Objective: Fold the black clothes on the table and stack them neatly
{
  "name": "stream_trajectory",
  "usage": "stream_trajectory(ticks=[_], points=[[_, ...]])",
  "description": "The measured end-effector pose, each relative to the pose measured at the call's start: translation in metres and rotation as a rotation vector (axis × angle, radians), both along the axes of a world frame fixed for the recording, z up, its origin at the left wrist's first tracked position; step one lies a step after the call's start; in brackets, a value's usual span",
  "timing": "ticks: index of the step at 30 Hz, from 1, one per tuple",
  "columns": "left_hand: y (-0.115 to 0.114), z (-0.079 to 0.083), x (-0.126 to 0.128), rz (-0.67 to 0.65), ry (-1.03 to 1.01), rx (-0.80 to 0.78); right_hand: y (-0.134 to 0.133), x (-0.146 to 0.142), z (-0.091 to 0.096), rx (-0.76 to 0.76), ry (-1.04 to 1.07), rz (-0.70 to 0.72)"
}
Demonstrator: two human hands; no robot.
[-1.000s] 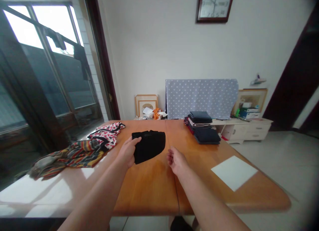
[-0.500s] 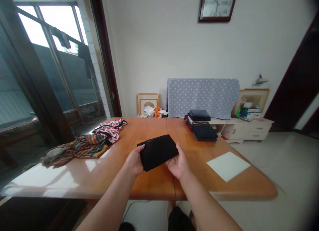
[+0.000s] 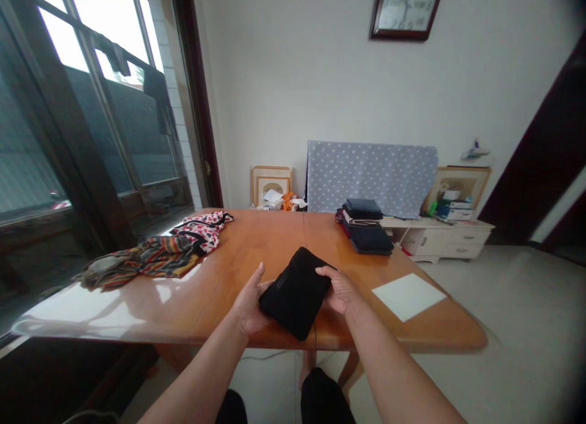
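A folded black garment (image 3: 297,293) is held above the near edge of the table, turned with one corner pointing down toward me. My right hand (image 3: 339,290) grips its right side, thumb on top and fingers underneath. Against the left corner, my left hand (image 3: 251,305) holds the garment from below and beside it. Its thumb is raised off the cloth, and its other fingers are partly hidden behind it. Small light dots show on the garment's upper left face.
A wooden table (image 3: 256,244) spans the front. Rumpled striped and patterned clothes (image 3: 160,256) lie at left. A stack of folded clothes (image 3: 366,226) stands at back right, with a white sheet (image 3: 409,296) nearer. Behind are a dotted cloth (image 3: 366,174) and a low white cabinet (image 3: 451,238).
The black garment has rotated from lying nearly crosswise to a slant, one corner toward me. My left thumb has come off it; my right thumb has moved onto its top.
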State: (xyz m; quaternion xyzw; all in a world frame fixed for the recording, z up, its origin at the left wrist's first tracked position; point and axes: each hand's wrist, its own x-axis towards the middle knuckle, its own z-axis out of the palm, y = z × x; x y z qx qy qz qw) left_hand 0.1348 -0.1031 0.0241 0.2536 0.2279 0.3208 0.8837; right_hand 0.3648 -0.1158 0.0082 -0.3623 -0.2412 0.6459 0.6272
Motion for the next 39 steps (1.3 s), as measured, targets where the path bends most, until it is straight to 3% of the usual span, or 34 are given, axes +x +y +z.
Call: stream_trajectory(ticks=[5, 11, 17, 23, 27, 32, 39], points=[[-0.005, 0.005, 0.008, -0.14, 0.045, 0.082, -0.008, 0.007, 0.013, 0.128, -0.122, 0.094], [-0.008, 0.006, 0.023, -0.034, 0.104, 0.103, -0.012, 0.019, 0.016, 0.128, -0.212, 0.043], [-0.003, 0.002, 0.055, -0.006, 0.273, 0.306, -0.013, 0.038, 0.014, 0.089, -0.279, -0.024], [0.014, 0.007, 0.101, 0.075, 0.233, 0.309, -0.015, 0.073, 0.017, 0.079, -0.108, -0.091], [0.025, 0.009, 0.131, 0.081, 0.168, 0.27, -0.016, 0.101, 0.01, -0.022, 0.014, -0.091], [0.039, 0.001, 0.165, 0.092, 0.152, 0.221, -0.015, 0.124, -0.006, -0.064, -0.054, 0.025], [0.059, -0.012, 0.207, 0.074, 0.173, 0.201, 0.008, 0.15, -0.02, 0.011, -0.158, -0.164]])
